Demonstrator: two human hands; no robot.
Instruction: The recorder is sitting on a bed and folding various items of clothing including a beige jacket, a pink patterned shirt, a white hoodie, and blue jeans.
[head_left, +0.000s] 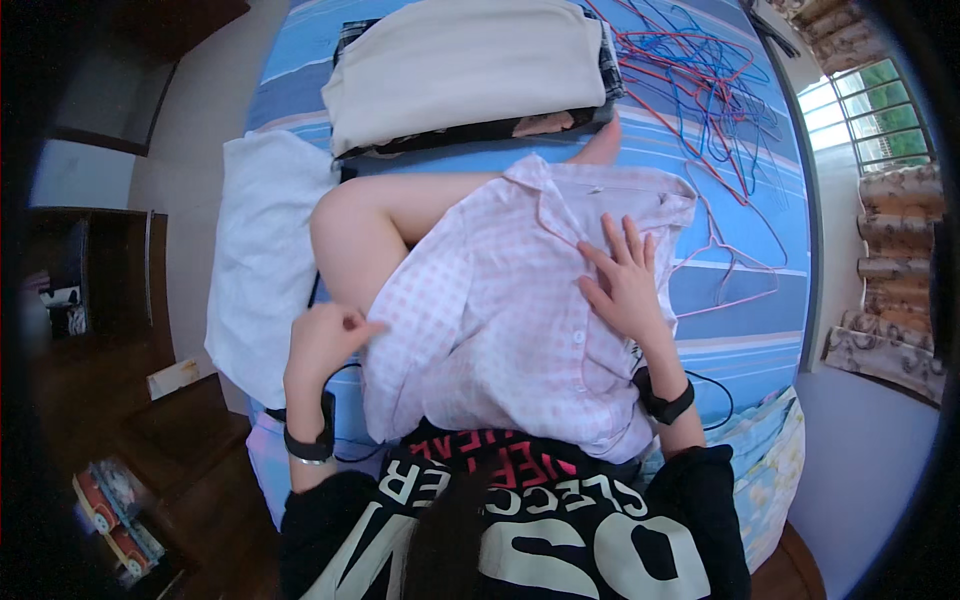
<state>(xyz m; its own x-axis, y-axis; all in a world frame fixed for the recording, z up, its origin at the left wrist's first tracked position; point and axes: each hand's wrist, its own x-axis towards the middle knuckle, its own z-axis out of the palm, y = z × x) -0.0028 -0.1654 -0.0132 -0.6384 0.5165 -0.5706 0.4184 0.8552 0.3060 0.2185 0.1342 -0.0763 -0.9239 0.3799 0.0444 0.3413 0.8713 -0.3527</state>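
A pink-and-white checked button-front shirt (480, 300) lies spread across my lap and leg, its collar (536, 180) at the far side. My right hand (626, 285) rests on the shirt's right part with fingers spread, palm down. At the shirt's left edge is my left hand (326, 341), its fingers curled and its thumb side touching or nearly touching the fabric. Whether cloth is pinched there cannot be told. Part of the shirt's lower edge meets my black printed top (525, 517).
A folded white garment (465, 71) tops a clothes pile beyond my leg. White cloth (270, 262) lies at left. Tangled red and blue hangers (705, 90) and a pink hanger (720, 247) lie on the striped bedsheet (757, 300) at right. Dark cables run near both wrists.
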